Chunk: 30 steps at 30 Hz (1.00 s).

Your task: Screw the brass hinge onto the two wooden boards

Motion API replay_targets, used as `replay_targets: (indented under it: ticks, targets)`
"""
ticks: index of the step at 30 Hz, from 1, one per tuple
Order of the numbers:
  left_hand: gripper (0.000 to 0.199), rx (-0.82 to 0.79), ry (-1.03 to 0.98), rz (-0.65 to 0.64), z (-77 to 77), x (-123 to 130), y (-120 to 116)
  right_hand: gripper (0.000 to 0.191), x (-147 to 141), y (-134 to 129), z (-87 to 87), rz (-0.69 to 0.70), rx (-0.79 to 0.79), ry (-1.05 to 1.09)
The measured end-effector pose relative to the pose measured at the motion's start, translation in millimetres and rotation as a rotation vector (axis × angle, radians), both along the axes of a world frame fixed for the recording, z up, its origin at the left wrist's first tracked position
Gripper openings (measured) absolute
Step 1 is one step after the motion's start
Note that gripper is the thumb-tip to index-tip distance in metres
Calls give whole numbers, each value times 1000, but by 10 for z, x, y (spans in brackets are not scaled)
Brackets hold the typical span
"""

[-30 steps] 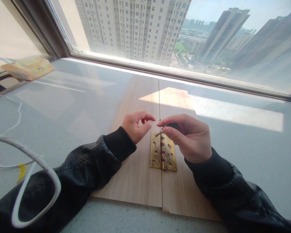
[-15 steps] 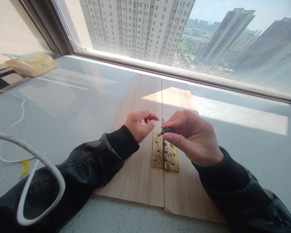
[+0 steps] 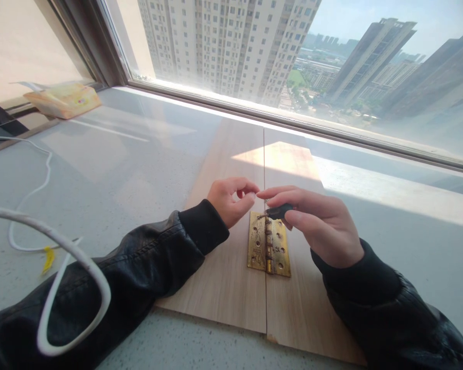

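1. Your right hand [image 3: 327, 223] is pinching a short dark-handled tool [image 3: 280, 211] between thumb and fingers, its thin tip pointing left over the far left corner of the brass hinge [image 3: 257, 246]. The tool is lying at a low slant, so pressing from that angle could make the tip skid and scratch the plate.

2. Your left hand [image 3: 231, 200] is curling just left of the seam, thumb and forefinger almost meeting; whether they are pinching something small, you cannot tell from here. It is hovering near the tip, so a slip leftward could jab your fingers.

3. The hinge is lying across the seam between the left board [image 3: 224, 288] and the right board [image 3: 301, 303], and no finger is visibly pinning it. A sideways push could be turning it off line, its holes shifting over the wood.

4. The boards are resting on the smooth speckled counter [image 3: 158, 344] with no clamp showing; uneven pressure could be sliding one and widening the seam.

5. A white cable [image 3: 105, 298] is looping in front of your left sleeve [image 3: 150, 262]; a quick pull back could be snagging it and jerking your arm.
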<state>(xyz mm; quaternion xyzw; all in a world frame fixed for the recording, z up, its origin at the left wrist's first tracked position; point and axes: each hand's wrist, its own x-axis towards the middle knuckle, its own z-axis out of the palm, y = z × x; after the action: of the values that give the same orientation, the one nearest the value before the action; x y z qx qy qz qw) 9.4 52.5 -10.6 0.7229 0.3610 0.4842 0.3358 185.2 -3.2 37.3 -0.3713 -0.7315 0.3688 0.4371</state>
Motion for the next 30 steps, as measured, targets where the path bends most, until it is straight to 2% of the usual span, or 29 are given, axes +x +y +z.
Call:
replay_targets:
  ticks: [3, 7, 12, 14, 17, 22, 26, 30]
  targets:
    - [17, -10, -6, 1, -2, -2, -8, 17, 3, -18, 39, 7, -16, -84]
    - [17, -11, -14, 2, -9, -3, -13, 14, -75, -8, 48, -3, -27, 73]
    - [17, -9, -23, 5, -13, -2, -6, 28, -159, 20, 1, -161, -2, 103]
    - [17, -8, -22, 3, -13, 2, -2, 24, -151, 23, -19, -193, 45, 60]
    - [17, 4, -22, 2, -10, 9, 0, 11, -107, 20, -31, -127, 97, 7]
    - [17, 22, -18, -3, 2, 5, -4, 10, -44, -3, 22, 18, -8, -27]
    - [15, -8, -6, -5, 14, 1, -13, 10, -11, -15, 81, -20, 3, -106]
    - [16, -17, -8, 4, 14, 6, -16, 12, -25, -16, 99, -48, -28, -79]
